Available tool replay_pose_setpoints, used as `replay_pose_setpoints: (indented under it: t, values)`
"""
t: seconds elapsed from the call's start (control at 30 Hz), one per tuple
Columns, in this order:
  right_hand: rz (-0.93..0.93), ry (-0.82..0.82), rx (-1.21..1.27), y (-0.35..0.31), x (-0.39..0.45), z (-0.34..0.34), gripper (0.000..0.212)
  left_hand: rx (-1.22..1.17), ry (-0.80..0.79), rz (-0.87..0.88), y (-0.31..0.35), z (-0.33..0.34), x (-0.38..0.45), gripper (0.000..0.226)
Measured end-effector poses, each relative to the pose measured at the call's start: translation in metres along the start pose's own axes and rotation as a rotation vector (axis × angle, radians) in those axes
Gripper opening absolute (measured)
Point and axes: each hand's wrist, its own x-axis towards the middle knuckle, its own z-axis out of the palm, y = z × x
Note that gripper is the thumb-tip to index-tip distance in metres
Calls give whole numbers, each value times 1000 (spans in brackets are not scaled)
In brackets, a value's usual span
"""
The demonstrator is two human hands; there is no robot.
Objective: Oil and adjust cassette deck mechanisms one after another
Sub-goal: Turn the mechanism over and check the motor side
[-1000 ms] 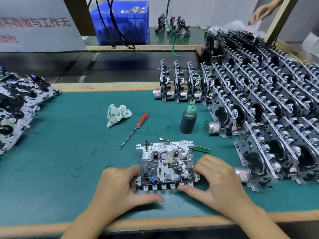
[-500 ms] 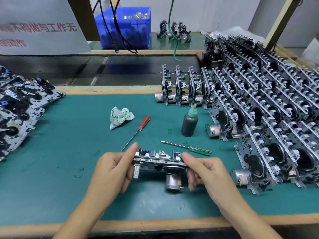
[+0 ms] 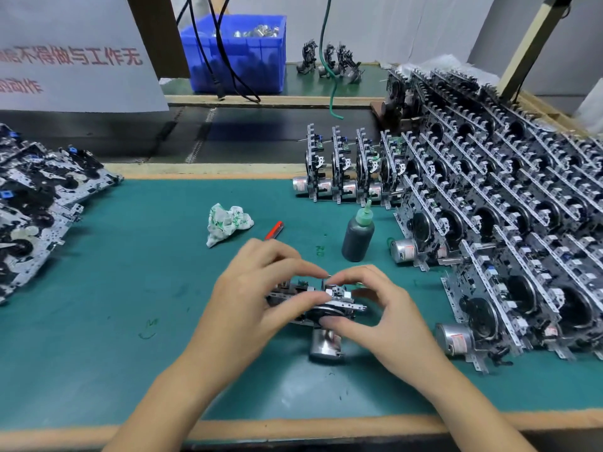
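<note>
A cassette deck mechanism (image 3: 329, 306) is held edge-on just above the green mat (image 3: 137, 288), its silver motor hanging underneath. My left hand (image 3: 257, 295) grips its left side, fingers curled over the top. My right hand (image 3: 375, 308) pinches the right end between thumb and fingers. A dark oil bottle (image 3: 358, 234) with a green nozzle stands upright behind the hands. A red-handled screwdriver (image 3: 274, 230) lies partly hidden behind my left hand.
Rows of upright mechanisms (image 3: 489, 207) fill the right side of the bench. A pile of flat mechanisms (image 3: 36, 203) lies at the left edge. A crumpled cloth (image 3: 228, 223) sits mid-mat. A blue bin (image 3: 241, 50) stands on the far bench.
The mechanism went from lying flat on the mat to being lifted and turned on edge. My hands have since closed in over its top, covering the green-handled tool behind.
</note>
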Motion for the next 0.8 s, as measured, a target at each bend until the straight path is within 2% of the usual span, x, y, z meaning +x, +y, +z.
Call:
replay_pose_setpoints:
  t: [0.37,0.53,0.67,0.8]
  values:
    - [-21,-7,87,8,5,2,28,14,-7,9,3,10,4,20]
    - [-18,-33,77,7,8,-2,28,-109,-18,21,-2,10,7,19]
    - [-35,-17,87,7,5,-1,29,-120,-5,12,-4,13,6,15]
    - [-73,0,-39,5,-1,0,37,-139,12,19,-5,13,5,10]
